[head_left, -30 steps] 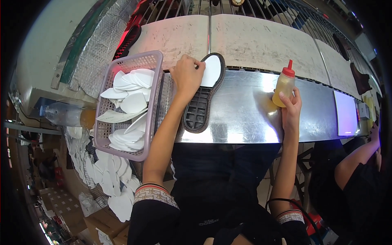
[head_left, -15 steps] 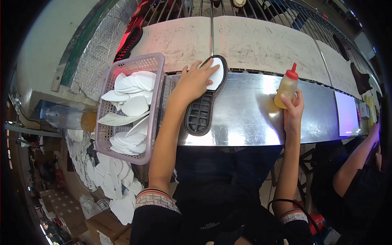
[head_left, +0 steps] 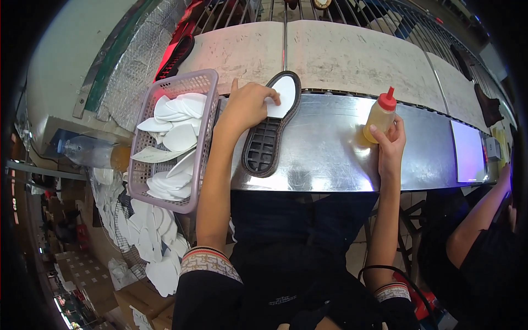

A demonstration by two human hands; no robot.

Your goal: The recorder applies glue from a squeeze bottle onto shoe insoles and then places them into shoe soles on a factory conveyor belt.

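The left hand (head_left: 250, 104) lies palm down over the near edge of a black shoe sole (head_left: 272, 126), its fingers loosely curled and the fingertips (head_left: 273, 99) pressing on a white oval insert (head_left: 286, 93) that sits in the heel end of the sole. The sole lies tread-side up on the shiny metal worktable (head_left: 330, 159), its heel pointing away from the person and reaching the table's far edge. Just left of the hand stands a lilac plastic basket (head_left: 201, 159) filled with more white inserts (head_left: 176, 137).

The right hand (head_left: 390, 143) is wrapped around the lower body of a yellowish squeeze bottle (head_left: 379, 118) with a red nozzle cap, thumb on the near side and fingers curled around behind it. The bottle stands upright on the worktable, well apart from the sole. Beyond the table runs a pale conveyor surface (head_left: 352, 55). At the right edge, another person's arm (head_left: 478, 220) shows.
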